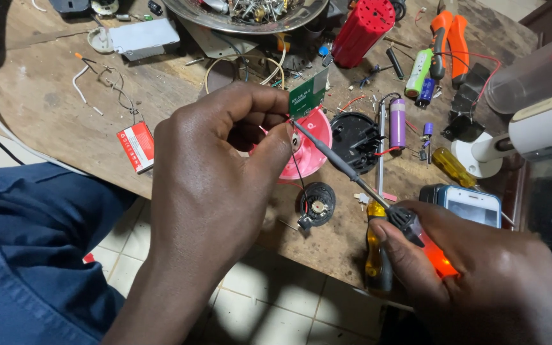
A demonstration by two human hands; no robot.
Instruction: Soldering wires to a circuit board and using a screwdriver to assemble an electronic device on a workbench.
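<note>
Left hand [225, 172] fills the near foreground, thumb and fingers pressed together, pinching a small green circuit board [308, 96] and holding it over the pink round housing [311, 150]. Right hand [480, 268] lower right, closed round the glowing orange handle of a soldering iron [352, 176]; its tip sits at the bottom edge of the board, right beside the left thumb. Can't tell whether the tip actually touches a pad, thumb hides the joint

Progress, judging from layout: unit is already opened up. Black round cover [356, 140] lies off to the right of the pink housing, small speaker [316, 204] sits loose on the bench below it, thin wires running up toward the board. So teardown looks done, board work is in hand. Nothing reassembled yet: cover off, speaker out, purple cell [397, 122] lying loose by the cover

Around it on the wooden bench [52, 108]: yellow-handled screwdriver [377, 255] under the iron, phone [467, 203] near the right hand, red flat battery [137, 147] at the bench edge on the left, red cylinder [362, 32] and orange pliers [450, 38] up top, metal bowl [244, 16] of odd parts at the far edge

Blue sleeve or clothing [27, 255] bottom left, tiled floor below the bench
</note>
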